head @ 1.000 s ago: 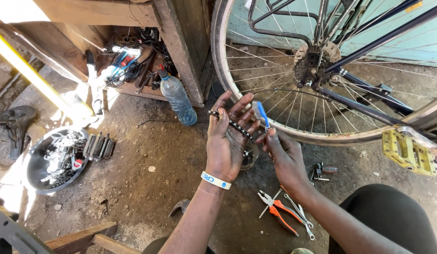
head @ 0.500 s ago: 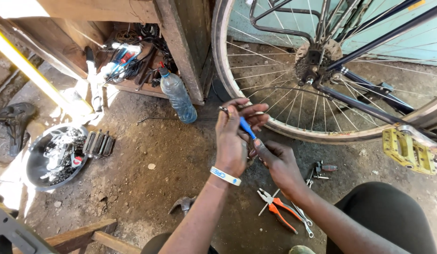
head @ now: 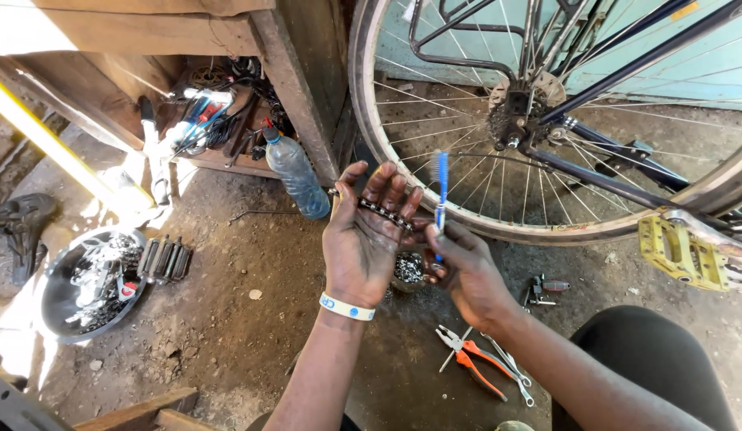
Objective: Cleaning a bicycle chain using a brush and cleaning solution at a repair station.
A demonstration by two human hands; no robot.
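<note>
Below my arms is a bare dirt floor [head: 227,319], brown and scattered with small stones. On it to my left sits a dark round pan [head: 56,307] full of metal parts, with a ribbed black part [head: 165,259] just beside it. A clear plastic bottle [head: 297,177] stands by a wooden post [head: 295,88]. Orange-handled pliers [head: 473,363] lie near my knee, a spanner [head: 511,379] touching them. The bicycle wheel [head: 499,227] rests on the dirt.
</note>
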